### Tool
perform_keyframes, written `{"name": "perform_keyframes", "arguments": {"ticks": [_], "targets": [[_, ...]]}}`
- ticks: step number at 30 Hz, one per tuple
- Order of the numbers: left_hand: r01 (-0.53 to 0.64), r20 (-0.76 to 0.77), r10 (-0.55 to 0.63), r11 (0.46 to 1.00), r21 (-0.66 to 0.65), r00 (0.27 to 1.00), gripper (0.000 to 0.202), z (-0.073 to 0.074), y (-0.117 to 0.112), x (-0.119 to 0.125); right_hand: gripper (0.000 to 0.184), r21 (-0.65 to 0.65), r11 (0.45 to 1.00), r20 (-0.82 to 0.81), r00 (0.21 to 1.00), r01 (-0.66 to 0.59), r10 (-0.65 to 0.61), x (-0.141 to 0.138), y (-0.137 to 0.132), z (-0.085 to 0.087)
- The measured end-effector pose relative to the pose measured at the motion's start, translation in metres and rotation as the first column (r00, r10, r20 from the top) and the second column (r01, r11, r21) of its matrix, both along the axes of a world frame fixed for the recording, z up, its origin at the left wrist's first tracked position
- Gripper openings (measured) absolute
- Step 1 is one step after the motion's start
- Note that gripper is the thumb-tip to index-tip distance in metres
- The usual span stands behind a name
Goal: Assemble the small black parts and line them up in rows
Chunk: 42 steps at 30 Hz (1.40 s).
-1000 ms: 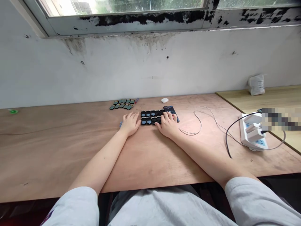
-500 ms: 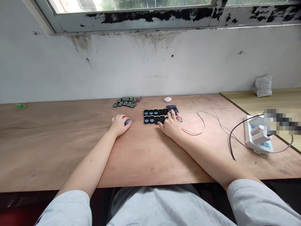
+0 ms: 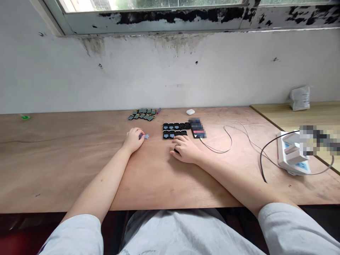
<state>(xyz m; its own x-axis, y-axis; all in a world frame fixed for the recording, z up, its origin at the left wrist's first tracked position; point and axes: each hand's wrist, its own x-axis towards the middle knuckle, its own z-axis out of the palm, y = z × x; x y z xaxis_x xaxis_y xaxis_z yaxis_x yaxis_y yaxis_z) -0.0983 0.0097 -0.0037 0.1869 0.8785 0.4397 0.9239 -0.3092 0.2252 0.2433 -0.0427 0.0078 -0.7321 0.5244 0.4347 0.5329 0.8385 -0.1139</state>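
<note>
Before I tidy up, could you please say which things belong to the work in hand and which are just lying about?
Probably the work: black frames, blue pieces; perhaps green squares.
Probably lying about: white case, power strip, white bag, phone.

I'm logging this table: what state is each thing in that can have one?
Left hand: curled at small blue pieces, grip unclear
Right hand: closed on a small black piece
Black holders: two rows, some with blue inserts, some without
Phone: lying flat, cable plugged in
White earbud case: shut
Power strip: chargers plugged in
Green-grey modules: lying in two rows
</note>
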Motion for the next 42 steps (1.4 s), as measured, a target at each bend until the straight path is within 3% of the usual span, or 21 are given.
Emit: {"name": "perform_keyframes", "arguments": {"ticks": [3, 6, 8, 10, 13, 15, 20, 26, 32, 42], "targets": [[0.044, 0.095, -0.049, 0.998, 0.052, 0.994, 0.020, 0.001, 0.000, 0.000, 0.029, -0.091, 0.977, 0.027, 0.981, -0.191, 0.194, 0.000, -0.002, 0.001], [0.024, 0.241, -0.043, 0.997, 0.079, 0.969, 0.024, 0.003, -0.006, 0.010, 0.036, -0.102, 0.959, 0.039, 0.962, -0.264, 0.269, 0.001, -0.003, 0.001], [0.049, 0.320, -0.066, 0.997, 0.062, 0.945, 0.026, 0.004, -0.014, 0.023, 0.038, -0.093, 0.962, 0.034, 0.965, -0.258, 0.262, 0.001, -0.001, 0.000], [0.158, 0.347, -0.161, 0.987, 0.035, 0.924, 0.027, 0.006, -0.022, 0.038, 0.037, -0.100, 0.967, 0.025, 0.971, -0.233, 0.237, 0.002, 0.001, -0.003], [0.368, 0.310, -0.342, 0.929, -0.028, 0.887, 0.032, 0.008, -0.032, 0.061, 0.033, -0.118, 0.976, 0.011, 0.983, -0.183, 0.185, 0.003, 0.006, -0.006], [0.421, 0.314, -0.383, 0.905, -0.063, 0.869, 0.032, 0.008, -0.038, 0.074, 0.031, -0.133, 0.979, -0.006, 0.988, -0.152, 0.153, 0.003, 0.008, -0.008], [0.427, 0.388, -0.359, 0.898, -0.104, 0.849, 0.020, 0.010, -0.047, 0.091, 0.026, -0.194, 0.978, -0.052, 0.996, -0.082, 0.073, 0.001, 0.009, -0.008], [0.525, 0.352, -0.456, 0.841, -0.130, 0.817, 0.026, 0.016, -0.055, 0.101, 0.026, -0.212, 0.974, -0.038, 0.996, -0.085, 0.078, 0.002, 0.010, -0.008], [0.491, 0.293, -0.431, 0.853, -0.175, 0.854, 0.032, 0.015, -0.060, 0.108, 0.020, -0.281, 0.959, -0.074, 0.997, -0.033, 0.013, 0.002, 0.009, -0.004], [0.576, 0.264, -0.544, 0.816, -0.056, 0.797, 0.029, 0.015, -0.058, 0.105, 0.019, -0.282, 0.959, -0.072, 0.997, -0.039, 0.019, 0.003, 0.012, -0.007]]}}
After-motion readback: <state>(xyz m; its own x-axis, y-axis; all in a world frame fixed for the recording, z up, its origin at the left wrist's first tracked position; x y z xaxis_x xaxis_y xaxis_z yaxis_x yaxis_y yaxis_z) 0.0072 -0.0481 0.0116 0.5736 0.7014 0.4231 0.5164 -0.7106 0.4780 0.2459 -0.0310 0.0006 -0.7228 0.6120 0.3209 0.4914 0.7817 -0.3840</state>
